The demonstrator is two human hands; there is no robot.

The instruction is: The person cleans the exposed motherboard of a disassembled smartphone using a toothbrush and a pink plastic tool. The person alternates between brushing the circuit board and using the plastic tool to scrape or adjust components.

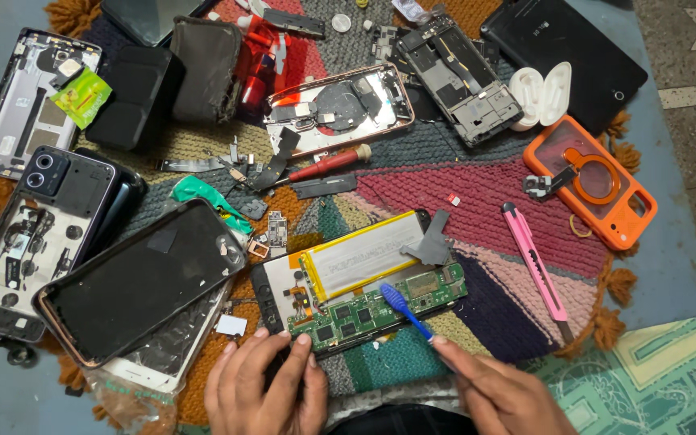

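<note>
Far left lay a grey phone back shell (22, 101) with a small green packet (82, 97) resting on its upper right corner, the packet a crumpled square with pale print, not legible enough to matter. Below it sat an opened phone frame (30, 238) and, overlapping it, a dark phone in a copper-edged case (142, 278). The left hand (263, 387) lay flat, fingers spread and closed on nothing, its fingertips pressing the near edge of the opened phone (356, 282) at the lower left corner of the green circuit board (376, 310). That phone sat on the knitted mat (477, 201), just in front of the person, its silver battery with yellow edging (364, 254) above the board and a grey flap (431, 246) raised at the right. The right hand (497, 391) pinched the handle of a blue brush (403, 310), bristle head resting on the board near its middle. Judgement: this brushing goes best with light, short strokes, the left hand pinning the frame so it cannot slide, and bristles kept clear of the thin ribbon parts. Farther right lay a pink utility knife (535, 270), an orange phone case with a ring (594, 181), and a black tablet (565, 52) at top right. A red-handled screwdriver (328, 163) lay above centre.
</note>
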